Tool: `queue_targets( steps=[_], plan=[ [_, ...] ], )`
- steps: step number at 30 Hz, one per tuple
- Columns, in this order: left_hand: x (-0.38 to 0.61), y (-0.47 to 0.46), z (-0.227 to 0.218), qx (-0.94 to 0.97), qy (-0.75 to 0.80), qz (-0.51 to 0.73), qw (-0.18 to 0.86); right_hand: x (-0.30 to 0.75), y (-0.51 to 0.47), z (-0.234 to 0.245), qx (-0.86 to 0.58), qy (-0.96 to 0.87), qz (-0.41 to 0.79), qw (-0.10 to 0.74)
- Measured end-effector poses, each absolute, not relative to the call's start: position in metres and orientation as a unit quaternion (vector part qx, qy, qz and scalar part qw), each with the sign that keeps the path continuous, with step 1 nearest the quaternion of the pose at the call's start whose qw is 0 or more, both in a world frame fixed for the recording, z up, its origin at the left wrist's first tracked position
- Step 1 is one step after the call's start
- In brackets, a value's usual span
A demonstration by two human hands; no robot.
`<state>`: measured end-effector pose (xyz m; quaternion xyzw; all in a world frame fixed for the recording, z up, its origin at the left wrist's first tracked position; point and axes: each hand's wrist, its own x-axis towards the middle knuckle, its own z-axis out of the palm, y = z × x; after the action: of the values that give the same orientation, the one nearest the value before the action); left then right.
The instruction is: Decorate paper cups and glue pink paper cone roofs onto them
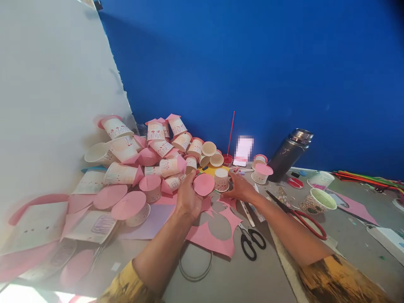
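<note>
Left hand (188,195) fingers pinched on pink paper circle (203,184), right hand (240,188) fingers spread beside paper cup (221,179)

A pixelated patch (244,148) blanks out one object. The left hand (188,198) shows only its back, its fingertips hidden behind the pink paper circle (203,184). The right hand (240,188) covers whatever its fingers touch beside the small paper cup (221,179). Drawings on the piled cups (158,145) are too small to read. The pipe cleaners (372,179) run off the right edge; the pink sheet (205,237) hides part of the wire ring (195,280).
</note>
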<state>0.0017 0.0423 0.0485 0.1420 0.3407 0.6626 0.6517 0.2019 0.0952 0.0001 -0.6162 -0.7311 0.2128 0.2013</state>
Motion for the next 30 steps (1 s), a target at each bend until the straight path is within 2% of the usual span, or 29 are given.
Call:
queue_targets(
  steps=[7,16,20,25,27,30],
  plan=[
    [0.002,0.043,0.046,0.154,0.341,0.668,0.644,0.200,0.109,0.010,-0.574,-0.733,0.230,0.283],
    [0.003,0.048,0.044,0.150,0.351,0.687,0.618,0.200,0.075,0.031,-0.532,-0.754,0.224,0.314],
    [0.000,0.051,0.042,0.166,0.326,0.708,0.604,0.190,0.056,0.020,-0.504,-0.750,0.247,0.350],
    [-0.004,0.055,0.038,0.202,0.335,0.728,0.564,0.182,0.048,-0.001,-0.501,-0.754,0.282,0.318],
    [-0.004,0.055,0.039,0.191,0.323,0.727,0.574,0.185,0.046,0.002,-0.499,-0.754,0.243,0.350],
    [-0.005,0.051,0.043,0.174,0.280,0.723,0.608,0.185,0.041,0.020,-0.461,-0.771,0.104,0.426]
  ],
)
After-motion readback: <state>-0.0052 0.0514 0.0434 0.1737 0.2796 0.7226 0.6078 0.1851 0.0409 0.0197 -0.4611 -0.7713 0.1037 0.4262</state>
